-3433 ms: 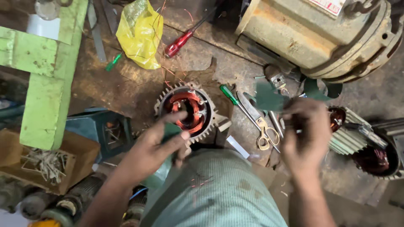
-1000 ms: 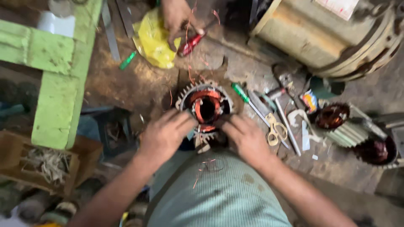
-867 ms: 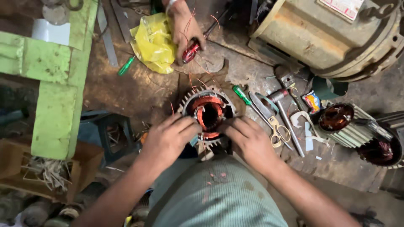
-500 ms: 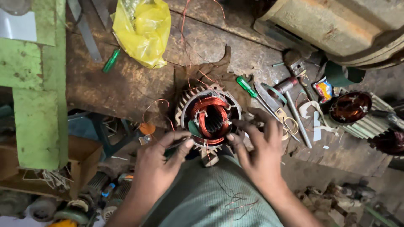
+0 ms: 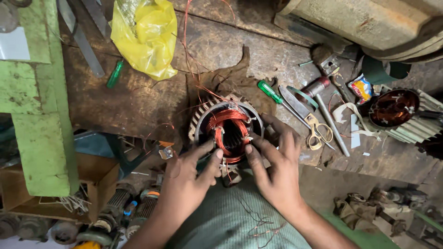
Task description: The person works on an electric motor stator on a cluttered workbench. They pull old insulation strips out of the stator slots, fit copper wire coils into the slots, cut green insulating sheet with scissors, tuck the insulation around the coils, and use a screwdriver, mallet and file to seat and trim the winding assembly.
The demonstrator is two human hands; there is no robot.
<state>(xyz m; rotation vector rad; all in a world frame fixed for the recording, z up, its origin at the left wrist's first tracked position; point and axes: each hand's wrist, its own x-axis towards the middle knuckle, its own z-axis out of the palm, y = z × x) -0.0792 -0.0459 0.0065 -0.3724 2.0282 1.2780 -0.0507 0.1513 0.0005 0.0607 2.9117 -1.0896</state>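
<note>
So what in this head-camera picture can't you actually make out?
- Near rim of the motor stator: covered by the left hand and right hand.
- Contents of the yellow plastic bag: the opaque bag hides them.
- Large grey motor housing: cut off by the top and right edges.
- Second copper-wound stator: partly cut off at the right edge.
- Small motors under the bench: too dark for detail.

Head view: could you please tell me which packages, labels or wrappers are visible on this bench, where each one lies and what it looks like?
Yellow plastic bag: top of the bench, left of centre; crumpled, glossy, bright yellow.
Small printed sachet: right side, beside the copper-wound finned part; crinkled, multicoloured in blue, red and yellow.
White label or card: far left, on the green frame; flat, rectangular, plain white.
Cardboard box: lower left, under the bench edge; open, brown.
</note>
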